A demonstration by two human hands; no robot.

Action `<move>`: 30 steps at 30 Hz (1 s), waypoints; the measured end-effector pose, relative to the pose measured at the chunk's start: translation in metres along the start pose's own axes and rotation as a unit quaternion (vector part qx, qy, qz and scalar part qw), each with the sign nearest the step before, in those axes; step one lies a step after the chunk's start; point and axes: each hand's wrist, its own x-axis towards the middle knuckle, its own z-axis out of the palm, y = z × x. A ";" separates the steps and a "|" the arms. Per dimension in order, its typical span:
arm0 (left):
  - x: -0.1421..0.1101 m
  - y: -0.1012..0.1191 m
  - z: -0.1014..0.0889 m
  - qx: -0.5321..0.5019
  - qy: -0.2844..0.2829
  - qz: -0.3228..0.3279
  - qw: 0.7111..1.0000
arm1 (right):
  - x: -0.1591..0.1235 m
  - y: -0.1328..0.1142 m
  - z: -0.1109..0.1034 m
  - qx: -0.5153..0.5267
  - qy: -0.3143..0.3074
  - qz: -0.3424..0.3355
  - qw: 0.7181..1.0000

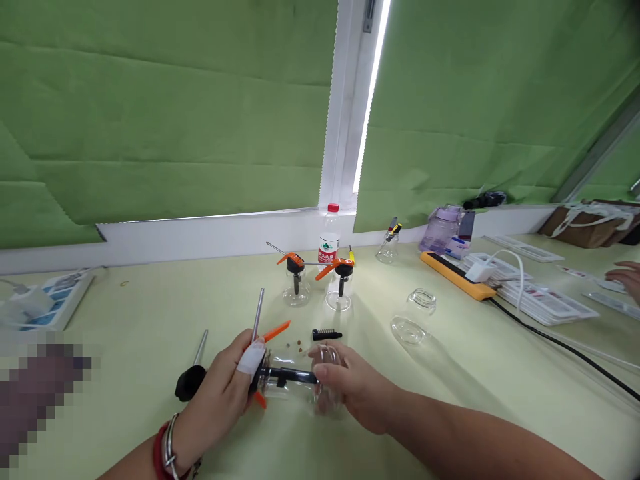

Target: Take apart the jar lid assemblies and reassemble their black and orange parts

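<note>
A clear glass jar (295, 363) lies on its side between my hands, with a dark shaft (297, 377) running inside it. My left hand (227, 373), a white wrap on one finger, is closed around the cap end, where orange blades (277, 331) and a thin metal rod (258, 313) stick out. My right hand (357, 387) grips the jar's base. Just beyond lie a black piece with a spring (327, 334) and a few tiny brown bits (299, 345). Beside my left wrist rests a black knob (190, 383) with a metal rod.
Two similar jars (296, 287) with black-and-orange tops stand behind, near a red-capped bottle (329, 243). Glass pieces (410, 330), a yellow power strip (457, 275) and stacked cards (545, 300) occupy the right. Another person's hand (627, 277) shows at the right edge. A white-and-blue power strip (63, 300) lies left.
</note>
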 end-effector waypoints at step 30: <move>-0.002 0.002 0.008 0.011 0.022 0.010 1.000 | -0.015 -0.023 -0.017 -0.363 -0.085 -0.109 0.922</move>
